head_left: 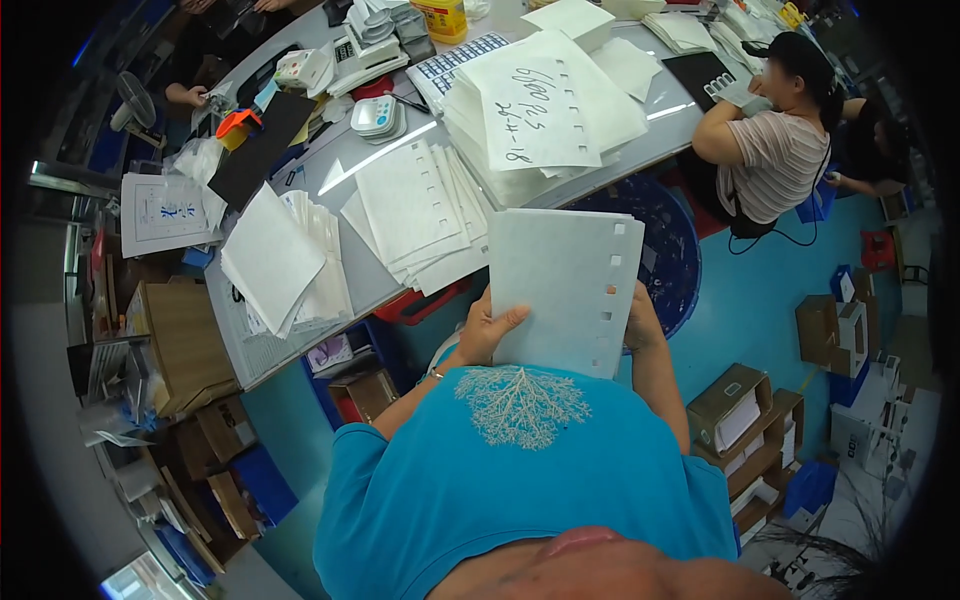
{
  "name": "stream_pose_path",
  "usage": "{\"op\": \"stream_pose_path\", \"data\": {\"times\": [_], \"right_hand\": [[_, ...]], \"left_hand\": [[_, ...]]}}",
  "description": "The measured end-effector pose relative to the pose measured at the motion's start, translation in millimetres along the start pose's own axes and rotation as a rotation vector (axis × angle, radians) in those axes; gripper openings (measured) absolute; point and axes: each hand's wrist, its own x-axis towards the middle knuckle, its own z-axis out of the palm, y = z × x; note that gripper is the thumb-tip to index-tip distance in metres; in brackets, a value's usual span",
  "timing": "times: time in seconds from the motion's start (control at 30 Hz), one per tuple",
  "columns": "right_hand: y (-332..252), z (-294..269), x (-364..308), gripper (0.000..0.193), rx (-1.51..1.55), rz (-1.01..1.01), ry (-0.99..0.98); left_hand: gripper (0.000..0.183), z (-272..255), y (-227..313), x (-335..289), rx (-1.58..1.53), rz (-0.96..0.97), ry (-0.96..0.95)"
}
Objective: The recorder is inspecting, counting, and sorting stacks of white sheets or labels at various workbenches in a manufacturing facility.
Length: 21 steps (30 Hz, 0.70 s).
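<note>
Upright in front of my chest is a stack of white paper sheets, with small square holes along its right side. My left hand grips its lower left edge, the thumb lying across the front sheet. At the right edge, my right hand is wrapped round the stack, its fingers partly hidden behind the paper. Just beyond, on the table, lie a fanned pile of similar punched sheets and a taller pile whose top sheet bears handwriting.
Another loose pile of white sheets covers the table's left end. Farther back are a small white scale, an orange tape dispenser and a yellow tub. A blue round bin stands right of the table. A seated person works at the far right.
</note>
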Motion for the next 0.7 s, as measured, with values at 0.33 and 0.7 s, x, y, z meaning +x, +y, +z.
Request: {"op": "stream_pose_path", "data": {"times": [0.33, 0.7], "right_hand": [[-7, 19, 8, 0.044, -0.085, -0.047, 0.091], [-5, 19, -2, 0.042, 0.113, -0.045, 0.12]], "left_hand": [[0.047, -134, 56, 41, 0.015, 0.098, 0.425], [0.065, -7, 20, 50, 0.02, -0.187, -0.053]]}}
